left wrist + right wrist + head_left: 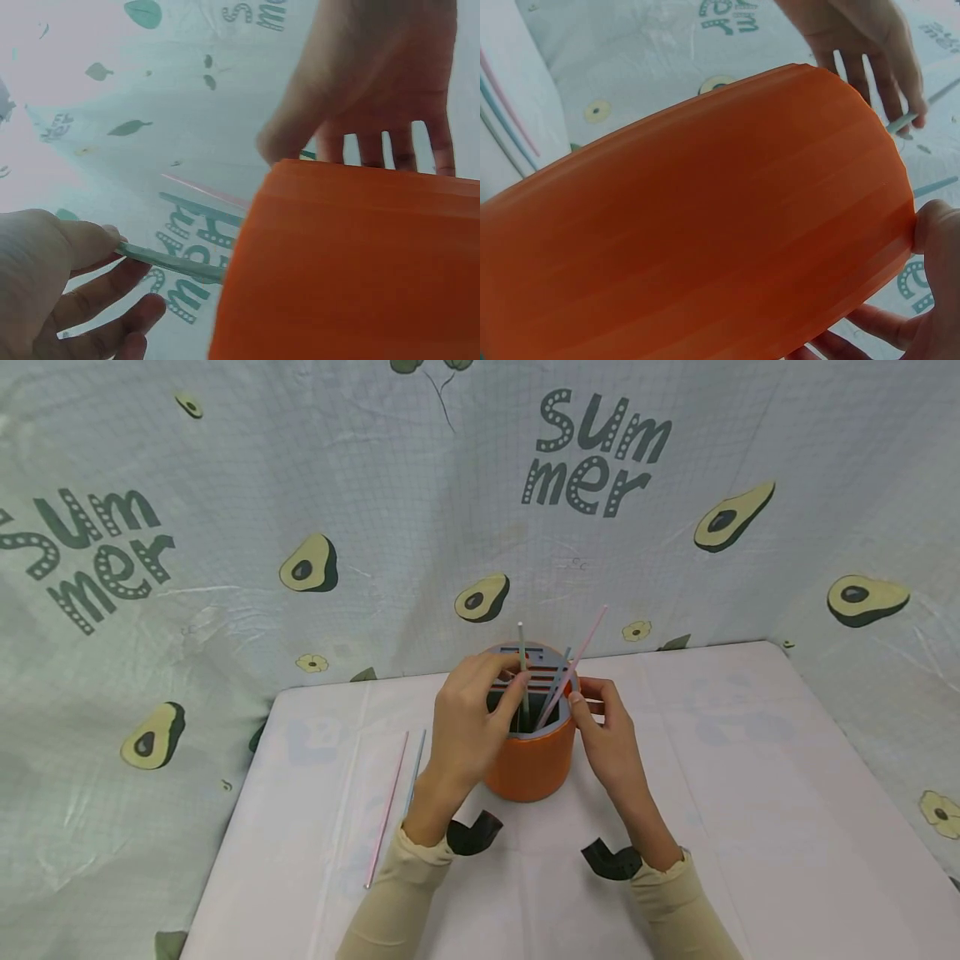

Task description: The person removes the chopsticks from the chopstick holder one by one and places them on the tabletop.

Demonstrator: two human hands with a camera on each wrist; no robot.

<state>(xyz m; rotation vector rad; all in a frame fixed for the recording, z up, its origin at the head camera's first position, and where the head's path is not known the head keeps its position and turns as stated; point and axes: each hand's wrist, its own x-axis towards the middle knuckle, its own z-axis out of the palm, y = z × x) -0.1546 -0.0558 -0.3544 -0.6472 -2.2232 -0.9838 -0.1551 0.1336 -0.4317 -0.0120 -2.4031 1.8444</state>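
Note:
An orange round holder (528, 772) with a grey slotted top stands upright on the table. My left hand (468, 710) pinches a pale green straw (522, 643) between thumb and fingers; its lower end is inside the holder's front opening. Leaning to the right in that same opening are a pink straw (592, 633) and a blue-grey straw (559, 668). My right hand (611, 739) grips the holder's right side at the rim, its thumb (934, 225) at the edge and its fingers around the outer wall.
To the left of the holder, a pink straw (388, 806) and a blue straw (415, 772) lie side by side on the white-covered table (720, 827). Behind the table hangs a sheet (397, 510) printed with avocados and lettering. Black curved pieces (474, 833) sit at both wrists.

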